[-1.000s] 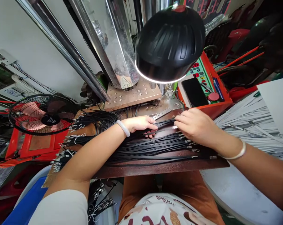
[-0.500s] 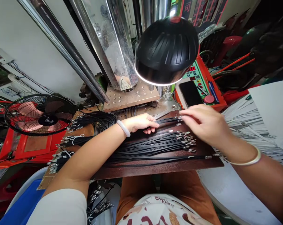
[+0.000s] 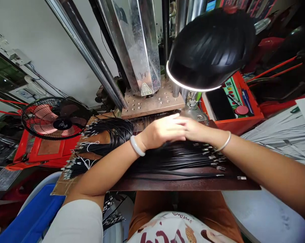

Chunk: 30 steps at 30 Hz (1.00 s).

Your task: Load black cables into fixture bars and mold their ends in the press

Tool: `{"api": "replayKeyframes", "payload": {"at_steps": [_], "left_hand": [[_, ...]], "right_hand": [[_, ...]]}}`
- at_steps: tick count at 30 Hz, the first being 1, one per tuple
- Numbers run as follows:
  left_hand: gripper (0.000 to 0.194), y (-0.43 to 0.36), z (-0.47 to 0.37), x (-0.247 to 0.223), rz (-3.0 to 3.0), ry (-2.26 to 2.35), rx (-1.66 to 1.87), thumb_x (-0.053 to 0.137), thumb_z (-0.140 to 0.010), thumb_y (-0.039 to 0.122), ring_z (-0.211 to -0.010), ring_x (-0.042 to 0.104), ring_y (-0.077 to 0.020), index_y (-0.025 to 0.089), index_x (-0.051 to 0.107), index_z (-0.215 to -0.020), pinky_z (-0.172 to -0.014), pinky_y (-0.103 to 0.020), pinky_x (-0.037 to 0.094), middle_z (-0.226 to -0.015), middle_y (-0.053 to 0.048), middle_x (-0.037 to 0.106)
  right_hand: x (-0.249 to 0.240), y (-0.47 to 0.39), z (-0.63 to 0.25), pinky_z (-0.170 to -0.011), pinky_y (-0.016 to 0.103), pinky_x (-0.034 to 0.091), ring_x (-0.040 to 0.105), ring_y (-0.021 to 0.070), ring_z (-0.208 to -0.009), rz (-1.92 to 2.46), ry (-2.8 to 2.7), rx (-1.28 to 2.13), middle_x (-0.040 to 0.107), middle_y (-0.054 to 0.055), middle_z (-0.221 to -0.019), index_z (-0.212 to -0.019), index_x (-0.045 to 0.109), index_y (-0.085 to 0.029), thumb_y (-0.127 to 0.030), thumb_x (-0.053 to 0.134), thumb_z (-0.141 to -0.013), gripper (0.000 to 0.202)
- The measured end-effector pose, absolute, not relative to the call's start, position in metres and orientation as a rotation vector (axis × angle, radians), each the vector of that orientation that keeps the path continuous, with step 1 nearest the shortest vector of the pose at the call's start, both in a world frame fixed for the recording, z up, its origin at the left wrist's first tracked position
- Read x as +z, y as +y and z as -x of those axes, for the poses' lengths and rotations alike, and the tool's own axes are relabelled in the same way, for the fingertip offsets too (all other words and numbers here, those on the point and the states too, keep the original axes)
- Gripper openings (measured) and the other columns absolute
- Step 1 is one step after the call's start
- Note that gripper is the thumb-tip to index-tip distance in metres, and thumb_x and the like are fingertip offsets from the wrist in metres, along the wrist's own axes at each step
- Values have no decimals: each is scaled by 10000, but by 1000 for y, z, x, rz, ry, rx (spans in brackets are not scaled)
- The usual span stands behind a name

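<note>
Near the back edge of the dark red-brown board (image 3: pixel 192 185), my left hand (image 3: pixel 164 131) and my right hand (image 3: pixel 191 129) meet, their fingers overlapping. Motion blurs the left fingers, and what lies beneath both hands is hidden. Just in front of them, many black cords (image 3: pixel 175 158) with metal ends lie side by side across the board. One cord lies apart, nearer the front edge. To the left are black cord bundles, one tied with white string (image 3: pixel 89 145), on cardboard.
A perforated metal press plate (image 3: pixel 152 104) stands behind the hands, under a clear guard. The black lamp (image 3: pixel 210 50) hangs above right. A red tray (image 3: pixel 238 123) holds a phone and pens. The fan (image 3: pixel 58 123) is at left.
My right hand has moved left from the cord ends to my left hand. My left hand has come over the cords, back turned up. The view has shifted left.
</note>
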State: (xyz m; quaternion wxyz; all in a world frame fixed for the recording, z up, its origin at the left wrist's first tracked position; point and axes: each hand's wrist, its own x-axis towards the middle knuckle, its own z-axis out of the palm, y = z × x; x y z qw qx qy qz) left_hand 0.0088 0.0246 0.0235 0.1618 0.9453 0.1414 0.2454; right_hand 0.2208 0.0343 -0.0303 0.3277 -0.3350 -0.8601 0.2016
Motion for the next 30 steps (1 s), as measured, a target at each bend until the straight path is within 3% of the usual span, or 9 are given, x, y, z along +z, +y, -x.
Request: {"api": "replayKeyframes", "payload": {"at_steps": [3, 6, 11, 16, 20, 24, 27, 30], "left_hand": [[207, 33, -4, 22, -2390, 832, 967, 593, -910, 296, -896, 690, -166, 140, 719, -960, -905, -304, 524, -949, -71, 740], [191, 41, 4, 14, -2236, 1060, 970, 637, -876, 301, -760, 663, -142, 125, 712, -878, -773, -241, 511, -826, -44, 728], [121, 46, 7, -10, -2326, 1012, 738, 635, -843, 168, -841, 654, -163, 113, 734, -800, -861, -265, 481, -859, -74, 733], [161, 44, 5, -13, -2108, 948, 802, 696, -802, 267, -821, 671, -162, 130, 739, -874, -833, -267, 506, -878, -49, 740], [202, 37, 4, -9, -1968, 931, 844, 681, -802, 270, -734, 667, -149, 108, 717, -917, -747, -258, 518, -822, -52, 726], [132, 29, 3, -8, -1940, 964, 828, 646, -804, 202, -662, 662, -143, 110, 719, -864, -674, -249, 517, -762, -45, 717], [101, 25, 2, -7, -2096, 1024, 860, 658, -800, 177, -747, 678, -162, 125, 741, -827, -743, -261, 516, -796, -46, 733], [104, 23, 2, -10, -2239, 1060, 956, 650, -824, 180, -836, 676, -168, 137, 745, -830, -830, -273, 506, -883, -59, 743]], "right_hand": [[-45, 50, -233, -847, 450, 473, 606, 268, -911, 966, -2471, 458, 673, 101, -934, -968, 695, -192, -397, 545, -846, 282], [-58, 39, -241, -861, 452, 457, 604, 266, -939, 1035, -2470, 471, 673, 92, -947, -987, 692, -202, -383, 517, -879, 274], [-49, 7, -231, -806, 421, 498, 639, 244, -860, 1075, -2372, 728, 708, 54, -902, -915, 725, -224, -403, 629, -795, 236], [-34, 13, -204, -763, 370, 556, 680, 210, -800, 1090, -1891, 1046, 741, 14, -897, -928, 730, -235, -339, 736, -665, 283], [-34, 16, -187, -602, 318, 552, 670, 197, -630, 1127, -1732, 1267, 716, 8, -666, -714, 728, -224, -350, 710, -703, 128], [-31, 9, -187, -574, 316, 522, 666, 213, -623, 1181, -1796, 1104, 721, 5, -670, -697, 735, -232, -342, 692, -709, 118], [-27, 2, -195, -614, 335, 498, 657, 225, -663, 1170, -1982, 758, 728, 26, -734, -797, 756, -227, -345, 626, -768, 179], [-30, -2, -206, -660, 355, 472, 616, 228, -693, 1211, -2172, 355, 678, 65, -723, -772, 736, -194, -276, 530, -809, 225]]}}
